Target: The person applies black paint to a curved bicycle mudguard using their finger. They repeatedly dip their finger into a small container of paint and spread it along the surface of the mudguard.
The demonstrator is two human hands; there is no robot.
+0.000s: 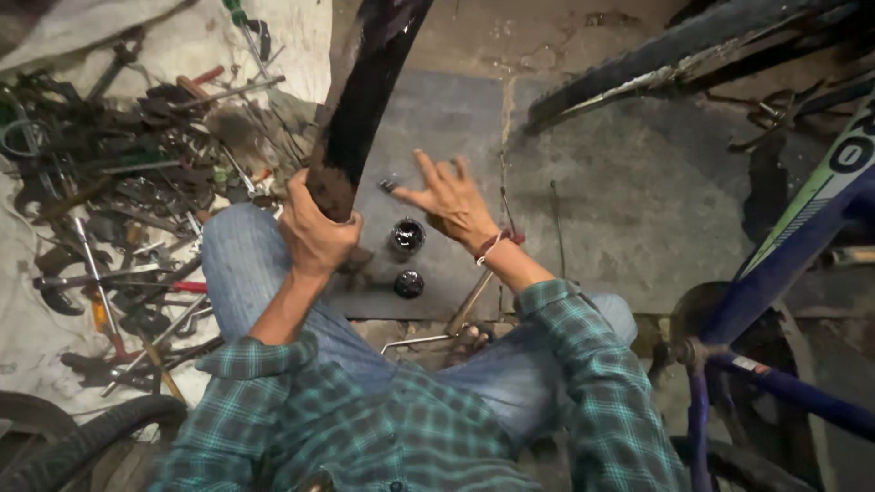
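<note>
Where tools (128, 200) lie heaped, cracked concrete floor (620, 200)

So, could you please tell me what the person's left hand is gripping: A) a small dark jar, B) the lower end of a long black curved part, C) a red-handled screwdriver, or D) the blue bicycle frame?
B: the left hand is closed around the dirty lower end of the long black curved part, while the right hand hovers open-fingered above the small dark jar.
</note>
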